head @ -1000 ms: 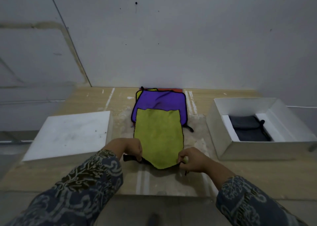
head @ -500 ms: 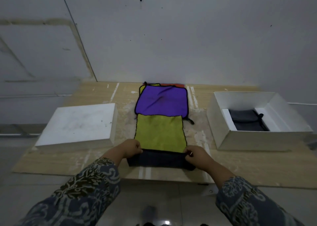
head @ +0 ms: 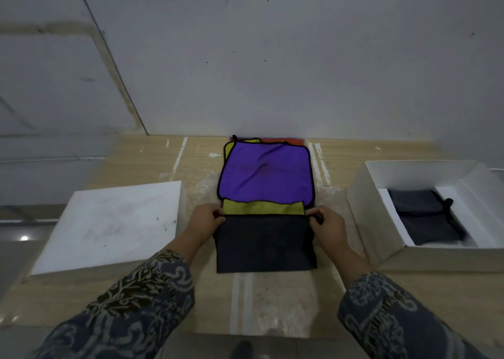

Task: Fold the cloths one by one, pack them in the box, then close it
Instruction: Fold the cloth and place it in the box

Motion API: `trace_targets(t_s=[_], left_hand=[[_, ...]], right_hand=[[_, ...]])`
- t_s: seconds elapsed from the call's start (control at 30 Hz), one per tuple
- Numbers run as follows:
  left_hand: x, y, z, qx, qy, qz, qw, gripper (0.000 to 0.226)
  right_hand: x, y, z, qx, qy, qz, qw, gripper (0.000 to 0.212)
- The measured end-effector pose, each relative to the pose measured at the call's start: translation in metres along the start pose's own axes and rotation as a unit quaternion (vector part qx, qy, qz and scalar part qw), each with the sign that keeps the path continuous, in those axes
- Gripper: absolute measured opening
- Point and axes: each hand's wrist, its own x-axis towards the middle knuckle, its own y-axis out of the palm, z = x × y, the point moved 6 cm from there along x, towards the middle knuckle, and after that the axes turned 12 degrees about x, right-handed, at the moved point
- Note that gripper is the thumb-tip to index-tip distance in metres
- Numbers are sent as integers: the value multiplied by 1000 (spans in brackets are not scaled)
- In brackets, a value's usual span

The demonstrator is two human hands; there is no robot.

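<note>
A cloth that is yellow-green on one face and dark grey on the other point(head: 266, 242) lies in front of me, its near half folded forward so the grey face shows. My left hand point(head: 206, 219) pinches its far left corner and my right hand point(head: 326, 221) pinches its far right corner. A strip of the yellow-green face point(head: 263, 208) shows beyond the folded edge. Behind it a purple cloth point(head: 266, 177) tops a stack of cloths against the wall. The open white box point(head: 381, 255) at the right holds a folded dark cloth point(head: 425, 215).
The white box lid point(head: 109, 222) lies flat at the left of the wooden table point(head: 272, 304). An orange cloth edge point(head: 286, 140) peeks out behind the purple one. The wall stands right behind the stack. The table's near edge is below my sleeves.
Both hands have carried the cloth's near edge away from me, over the yellow-green face, so the dark grey face now covers most of it. The camera has moved closer.
</note>
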Motion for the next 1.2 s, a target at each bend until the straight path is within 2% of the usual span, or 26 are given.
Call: trace_targets(t_s=[0.27,0.4,0.47,0.57,0.6,0.67,0.73,0.83,0.9,1.03,1.2], left_hand=[[64,13,6,-30,5,11,999,13],[80,29,11,-19,8,30,999,12],[81,34,11,4,21,24,999,15],[72,37,8,114,63,-47,990,34],[65,37,4,131,87,-66,985,35],[46,44,-10,117,175,-54,976,34],[20,60,-25,102,264,23,959,43],[-17,87,-36,164,341,128,917,50],[-31,96,-36,188,338,138,912,43],[-36,91,-27,184,288,110,933,29],[-40,83,-15,200,217,76,952,28]], right_hand=[[57,21,-23,-19,29,-32,999,17],[66,31,-39,-58,54,-17,997,18],[66,32,-39,-118,12,-22,993,19],[55,40,-35,-227,-74,-5,971,24],[46,44,-34,-238,-105,12,966,21],[28,54,-32,-246,-149,68,955,17],[6,66,-35,-248,-176,154,940,20],[-29,80,-41,-269,-217,275,897,26],[-41,78,-44,-290,-234,300,878,29],[-43,62,-46,-311,-248,280,873,22],[-42,49,-44,-334,-184,265,885,27]])
